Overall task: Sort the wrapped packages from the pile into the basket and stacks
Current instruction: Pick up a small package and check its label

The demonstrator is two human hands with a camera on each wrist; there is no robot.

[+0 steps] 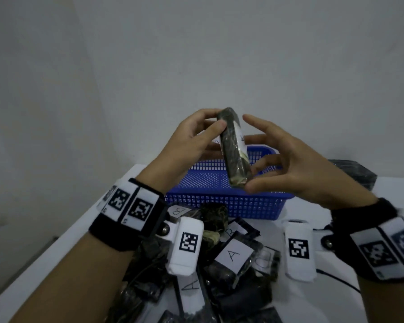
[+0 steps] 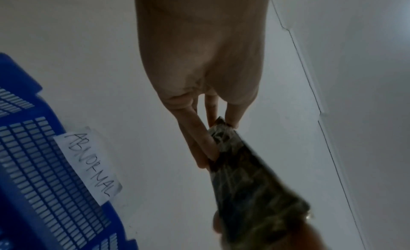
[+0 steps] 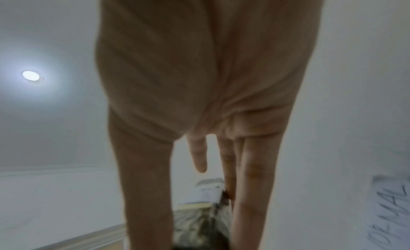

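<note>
A dark wrapped package [image 1: 233, 148] is held up in the air above the blue basket [image 1: 226, 201], between both hands. Its long axis runs nearly upright in the head view, the top end tipped slightly away and to the left, the bottom end nearer the person and to the right — a narrow edge faces the camera and a white label strip shows along its right face. The left hand [image 1: 191, 141] pinches the upper part, thumb on the near edge and fingers curled over the top end; the left wrist view shows those fingers [image 2: 206, 145] pressed on the wrapping. The right hand [image 1: 296, 169] clamps the lower end, thumb at the bottom corner and the lower fingers curled against the far face, while its index finger stands off the package, pointing up. The basket carries a paper label reading ABNORMAL [image 2: 88, 164]. Below the wrists, on the white table [image 1: 63, 248], lies the pile of wrapped packages [image 1: 219, 264], several showing labels marked A or B. Another dark package [image 1: 352, 171] sits to the right of the basket.
</note>
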